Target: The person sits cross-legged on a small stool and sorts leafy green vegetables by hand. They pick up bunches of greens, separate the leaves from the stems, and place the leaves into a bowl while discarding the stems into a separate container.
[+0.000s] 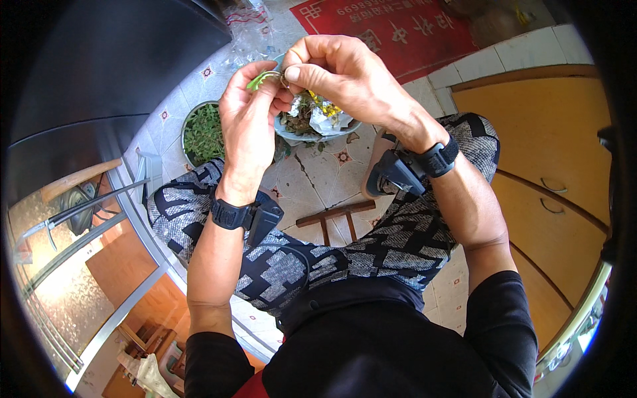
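A small green leafy sprig (261, 80) is pinched in my left hand (249, 112), its leaf pointing up and left. My right hand (338, 79) pinches the brownish root end of the same sprig between thumb and forefinger. Both hands are above a light blue basin (318, 138), partly hidden by them. Inside it lie plant scraps (297, 123), crumpled white plastic (329, 122) and a yellow printed wrapper. Left of my left hand, a round bowl (185, 134) holds a heap of green leaves (205, 132).
Between my feet is a brown wooden piece (336, 214), perhaps part of a stool. A clear plastic bag (251, 35) and a red mat (398, 35) bearing writing lie beyond the basin. Yellow cabinet doors (542, 149) stand at right, a dark glossy appliance (99, 59) at upper left, a glass-panelled metal-framed door (144, 234) at left.
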Action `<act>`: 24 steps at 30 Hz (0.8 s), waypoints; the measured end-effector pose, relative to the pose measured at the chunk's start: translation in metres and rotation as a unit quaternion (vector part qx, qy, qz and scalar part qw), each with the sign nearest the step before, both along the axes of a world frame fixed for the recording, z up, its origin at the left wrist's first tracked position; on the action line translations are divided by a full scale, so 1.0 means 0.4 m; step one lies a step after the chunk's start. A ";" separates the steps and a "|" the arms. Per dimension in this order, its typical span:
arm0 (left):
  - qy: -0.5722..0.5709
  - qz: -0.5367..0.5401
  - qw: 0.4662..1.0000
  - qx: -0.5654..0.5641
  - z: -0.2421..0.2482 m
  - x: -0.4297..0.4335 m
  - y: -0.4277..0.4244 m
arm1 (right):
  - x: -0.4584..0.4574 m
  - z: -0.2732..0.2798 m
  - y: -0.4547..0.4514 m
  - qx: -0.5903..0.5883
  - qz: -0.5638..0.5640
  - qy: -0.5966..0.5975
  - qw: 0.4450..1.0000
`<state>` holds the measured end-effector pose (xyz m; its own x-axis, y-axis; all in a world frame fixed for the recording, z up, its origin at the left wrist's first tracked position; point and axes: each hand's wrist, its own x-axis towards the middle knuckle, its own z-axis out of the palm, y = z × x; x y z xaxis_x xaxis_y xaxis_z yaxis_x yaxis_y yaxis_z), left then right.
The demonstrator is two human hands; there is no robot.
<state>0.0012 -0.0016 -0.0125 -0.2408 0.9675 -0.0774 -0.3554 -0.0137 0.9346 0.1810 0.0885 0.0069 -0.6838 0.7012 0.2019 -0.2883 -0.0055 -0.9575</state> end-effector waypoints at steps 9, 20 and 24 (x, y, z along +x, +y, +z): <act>0.008 0.002 0.998 -0.066 0.009 -0.015 0.006 | 0.027 -0.008 0.033 0.360 -0.210 -0.351 0.839; -0.008 -0.019 1.000 0.021 0.029 -0.040 0.013 | 0.025 -0.011 0.038 0.409 -0.213 -0.393 0.796; -0.003 0.033 0.999 0.028 0.043 -0.058 0.013 | 0.029 -0.018 0.029 0.194 -0.129 -0.225 0.946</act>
<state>-0.0220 0.0037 0.0047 -0.3038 0.9524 -0.0251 -0.3584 -0.0898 0.9293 0.1926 0.0999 -0.0002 -0.5776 0.7894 0.2077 0.2044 0.3862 -0.8995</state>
